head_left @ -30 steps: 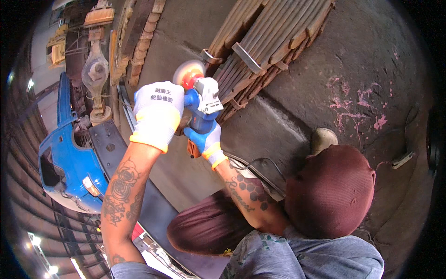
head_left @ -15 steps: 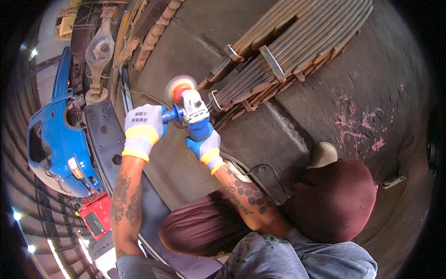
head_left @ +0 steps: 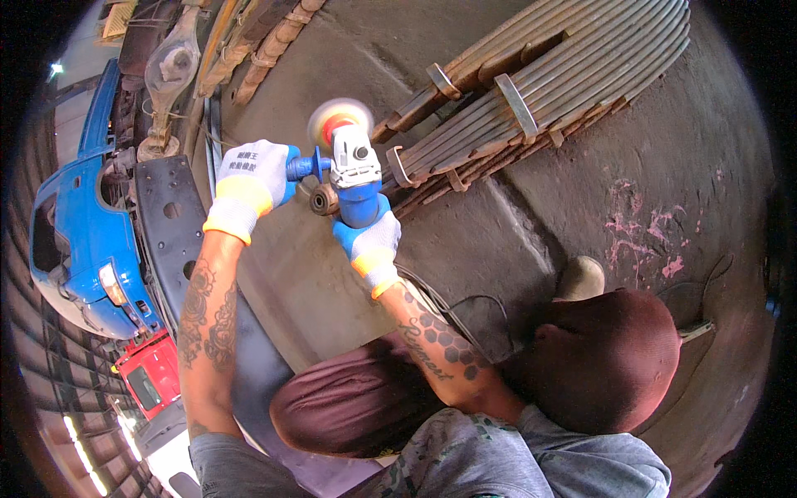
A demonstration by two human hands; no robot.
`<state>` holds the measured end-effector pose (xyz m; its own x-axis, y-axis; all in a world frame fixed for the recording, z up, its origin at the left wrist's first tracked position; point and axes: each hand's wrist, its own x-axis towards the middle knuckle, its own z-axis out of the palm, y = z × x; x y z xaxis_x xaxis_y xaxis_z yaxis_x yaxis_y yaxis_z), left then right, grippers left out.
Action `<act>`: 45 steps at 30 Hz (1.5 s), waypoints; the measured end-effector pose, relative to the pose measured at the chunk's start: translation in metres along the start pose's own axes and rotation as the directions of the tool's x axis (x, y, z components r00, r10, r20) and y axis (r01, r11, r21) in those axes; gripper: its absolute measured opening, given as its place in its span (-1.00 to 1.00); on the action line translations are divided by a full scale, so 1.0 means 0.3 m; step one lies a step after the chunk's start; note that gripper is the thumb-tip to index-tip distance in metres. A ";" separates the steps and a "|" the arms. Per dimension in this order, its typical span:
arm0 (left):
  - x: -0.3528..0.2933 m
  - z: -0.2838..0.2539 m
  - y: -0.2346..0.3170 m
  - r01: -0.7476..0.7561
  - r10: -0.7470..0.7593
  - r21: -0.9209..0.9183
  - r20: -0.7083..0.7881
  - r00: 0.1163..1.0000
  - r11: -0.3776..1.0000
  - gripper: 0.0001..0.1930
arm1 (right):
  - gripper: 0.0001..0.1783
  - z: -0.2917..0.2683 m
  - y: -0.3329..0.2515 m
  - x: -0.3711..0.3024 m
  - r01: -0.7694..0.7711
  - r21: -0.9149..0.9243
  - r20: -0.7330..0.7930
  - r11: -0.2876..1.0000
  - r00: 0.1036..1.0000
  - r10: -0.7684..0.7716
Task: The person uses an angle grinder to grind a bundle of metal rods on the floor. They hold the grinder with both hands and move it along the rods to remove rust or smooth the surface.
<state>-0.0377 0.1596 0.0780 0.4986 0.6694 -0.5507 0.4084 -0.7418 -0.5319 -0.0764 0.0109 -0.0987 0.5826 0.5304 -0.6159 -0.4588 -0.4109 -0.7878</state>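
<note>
Both my gloved hands hold a blue and silver angle grinder (head_left: 355,166). My left hand (head_left: 249,178) is closed round its blue side handle (head_left: 309,168). My right hand (head_left: 372,241) wraps the blue motor body from below. At the far end the round disc (head_left: 342,120), red at its hub, is blurred as if spinning. Just right of the grinder's head are the ends of a stack of rusty leaf springs (head_left: 531,108), bound by metal clips (head_left: 516,108). A rusty round eye (head_left: 324,199) shows just below the side handle. Whether the disc touches anything cannot be told.
Cables (head_left: 452,307) run over the dark floor (head_left: 531,216) beside my right forearm. A long dark steel beam (head_left: 170,207) lies at left, with a blue truck cab (head_left: 87,241) and a red one (head_left: 154,378) beyond. An axle housing (head_left: 172,70) stands far left.
The grinder has moved farther from me, still in both hands, and the rusty eye shows more clearly below its handle. The whole view has shifted a little; the disc stays blurred.
</note>
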 end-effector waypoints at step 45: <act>0.014 -0.003 0.042 0.047 -0.043 -0.053 0.057 0.997 0.998 -0.82 | -0.44 -0.160 -0.071 0.023 -0.117 -0.002 0.194 0.993 0.974 0.115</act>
<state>-0.0297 0.1529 0.0696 0.4361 0.7022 -0.5628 0.4711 -0.7110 -0.5221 -0.0304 -0.0123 -0.0864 0.3843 0.6135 -0.6899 -0.5222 -0.4718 -0.7104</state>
